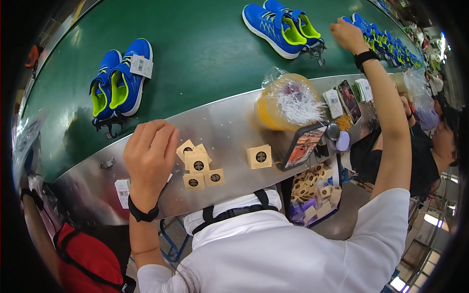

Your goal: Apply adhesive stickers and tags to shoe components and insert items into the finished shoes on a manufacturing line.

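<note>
My left hand [149,156] rests knuckles-up on the steel ledge [229,122], fingers curled, beside several tan square tags with black round stickers [198,165]. A white sliver shows under its thumb; what it holds is hidden. My right hand [348,35] reaches far out over the green conveyor belt [205,49], fingers closed against the first shoe of a row of blue and lime shoes [386,44]. Whether it grips that shoe is unclear. One blue pair [278,24] lies just left of that hand; another pair [119,80] with a white tag lies at the left.
A separate stack of tan tags [259,156], a dark tablet [304,146] and a clear bag over a yellow tub [288,102] sit on the ledge. A crate of tags [312,193] hangs below. Another person [430,146] works at right. A red bag [88,259] is lower left.
</note>
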The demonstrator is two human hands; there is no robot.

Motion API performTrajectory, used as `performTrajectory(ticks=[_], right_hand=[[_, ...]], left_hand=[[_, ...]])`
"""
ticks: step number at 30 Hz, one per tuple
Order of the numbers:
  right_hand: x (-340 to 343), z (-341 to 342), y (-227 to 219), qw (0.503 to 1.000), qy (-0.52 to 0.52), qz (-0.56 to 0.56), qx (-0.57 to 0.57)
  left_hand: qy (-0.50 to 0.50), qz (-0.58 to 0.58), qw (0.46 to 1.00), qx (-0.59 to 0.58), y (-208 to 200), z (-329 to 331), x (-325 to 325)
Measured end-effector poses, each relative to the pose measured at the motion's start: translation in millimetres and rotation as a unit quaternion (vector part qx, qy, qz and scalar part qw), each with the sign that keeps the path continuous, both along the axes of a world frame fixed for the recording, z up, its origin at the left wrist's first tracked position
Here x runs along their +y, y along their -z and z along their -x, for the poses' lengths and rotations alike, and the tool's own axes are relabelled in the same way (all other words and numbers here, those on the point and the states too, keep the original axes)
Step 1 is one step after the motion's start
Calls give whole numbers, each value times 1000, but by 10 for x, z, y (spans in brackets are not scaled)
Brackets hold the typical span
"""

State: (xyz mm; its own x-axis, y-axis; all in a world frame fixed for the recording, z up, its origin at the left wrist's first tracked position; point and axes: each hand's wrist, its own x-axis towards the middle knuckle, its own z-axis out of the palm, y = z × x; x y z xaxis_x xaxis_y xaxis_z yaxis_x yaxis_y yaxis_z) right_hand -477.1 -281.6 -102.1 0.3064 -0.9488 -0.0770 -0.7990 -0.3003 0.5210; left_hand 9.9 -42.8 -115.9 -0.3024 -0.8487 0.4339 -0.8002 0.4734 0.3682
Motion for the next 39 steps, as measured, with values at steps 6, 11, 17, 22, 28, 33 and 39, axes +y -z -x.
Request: performTrajectory(ticks=[6, 11, 17, 22, 28, 33, 39], right_hand=[[-116, -657, 434, 993, 75, -69, -52], [-163, -892, 589, 984, 106, -106, -101], [-291, -1298, 541, 941, 124, -139, -284], [-146, -2224, 585, 906, 72, -254, -332], [-258, -1986, 506, 865, -102, -233, -432], [-272, -1665, 116, 772, 94, -336, -531], [-489, -1468, 383, 898, 13, -282, -339]], left_hand=[[-30, -87, 996, 3, 226, -198, 26], [-44, -94, 995, -6, 254, -314, -18], [15, -120, 993, -15, 97, -331, -307], [123, -2, 991, -52, -110, 16, -1110], [172, -181, 968, 9, 260, 464, -2381], [200, -88, 964, 154, 843, 830, -3093], [223, -473, 850, 69, 814, 1020, -3487]])
